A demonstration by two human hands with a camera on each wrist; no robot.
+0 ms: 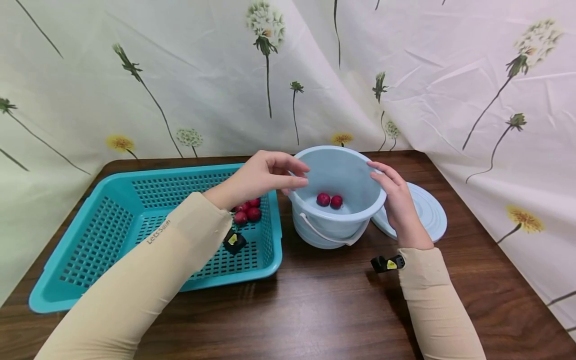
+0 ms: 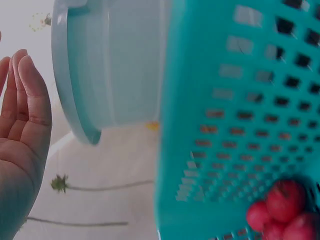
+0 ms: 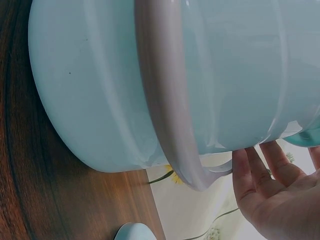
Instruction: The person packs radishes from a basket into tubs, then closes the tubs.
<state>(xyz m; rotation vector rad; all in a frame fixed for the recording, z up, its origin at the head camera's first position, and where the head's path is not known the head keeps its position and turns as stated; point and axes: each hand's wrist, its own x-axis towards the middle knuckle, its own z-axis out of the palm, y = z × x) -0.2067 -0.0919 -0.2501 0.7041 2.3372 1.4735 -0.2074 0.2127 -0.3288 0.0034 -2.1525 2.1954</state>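
Note:
My left hand (image 1: 274, 172) hovers over the left rim of a light blue bucket (image 1: 330, 230), its fingers loosely bent and holding nothing. The left wrist view shows the same hand (image 2: 22, 115) bare-palmed beside the bucket's rim (image 2: 65, 75). With its fingers fairly straight, my right hand (image 1: 398, 200) touches the bucket's right side near the rim. In the right wrist view its fingertips (image 3: 240, 160) meet the outer wall close to the pale handle (image 3: 165, 100). Two round red radishes (image 1: 323, 199) lie on the bucket's floor.
A teal perforated basket (image 1: 157, 177) stands on the left, with several red radishes (image 1: 254, 214) in its right part, partly behind my left forearm. Beside the bucket, a round light blue lid (image 1: 429, 212) lies on the dark wooden table (image 1: 324, 310). A flowered cloth hangs behind.

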